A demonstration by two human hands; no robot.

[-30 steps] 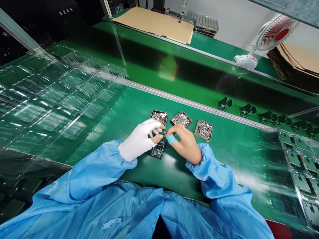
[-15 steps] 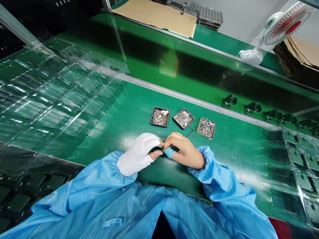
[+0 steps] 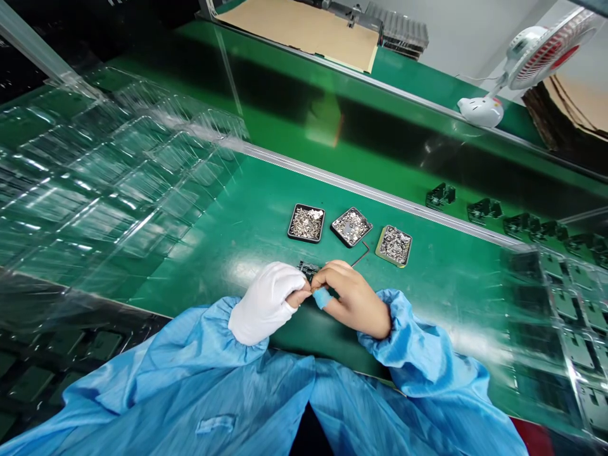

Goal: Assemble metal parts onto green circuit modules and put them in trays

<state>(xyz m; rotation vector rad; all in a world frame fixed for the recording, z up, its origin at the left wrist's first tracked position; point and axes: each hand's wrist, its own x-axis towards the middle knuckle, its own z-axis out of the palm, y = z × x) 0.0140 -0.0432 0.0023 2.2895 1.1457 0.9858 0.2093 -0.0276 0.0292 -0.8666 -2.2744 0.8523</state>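
A small dark circuit part (image 3: 308, 268) was pinched between both hands on the green mat (image 3: 247, 215).

The gloved left hand (image 3: 266, 303) and bare right hand (image 3: 354, 299), fingers closed, were pressed together over it. Three small trays of metal pieces (image 3: 350, 226) were set just beyond, a clear blister tray (image 3: 95, 183) to the left.

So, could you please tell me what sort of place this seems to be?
Probably an electronics assembly line: a green bench mat, three small trays of tiny metal parts, stacked clear blister trays, and an anti-static blue smock sleeve.
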